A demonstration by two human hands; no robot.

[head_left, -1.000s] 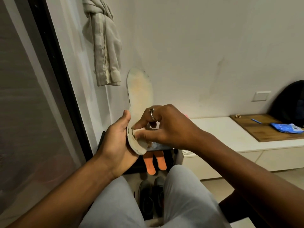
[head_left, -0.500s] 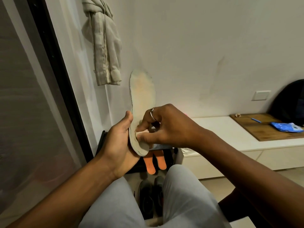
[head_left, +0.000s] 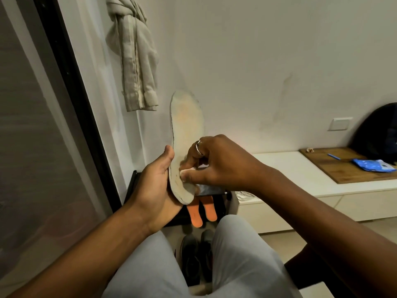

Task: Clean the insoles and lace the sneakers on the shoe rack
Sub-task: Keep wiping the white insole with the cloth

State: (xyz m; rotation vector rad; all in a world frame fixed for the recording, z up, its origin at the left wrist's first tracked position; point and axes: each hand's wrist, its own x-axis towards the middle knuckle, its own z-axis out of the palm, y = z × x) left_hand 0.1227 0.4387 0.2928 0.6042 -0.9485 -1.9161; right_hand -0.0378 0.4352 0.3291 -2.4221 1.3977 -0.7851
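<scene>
Gripping upright insole (head_left: 186, 117) heel: left hand (head_left: 153, 186); right hand (head_left: 211, 163) pinching white wipe (head_left: 186, 173) against it.

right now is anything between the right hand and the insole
Only the small white wad the right hand pinches, pressed against the lower half of the insole. The left hand grips its left edge, clear of that spot.

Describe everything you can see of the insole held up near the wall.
The insole is pale grey-beige, flat and foam-like, with a faint orange stain near its rounded top and a dark line along its left edge. It stands nearly upright, narrower end down. The left hand grips its lower part from the left; the right hand pinches a small white wipe against its face.
</scene>
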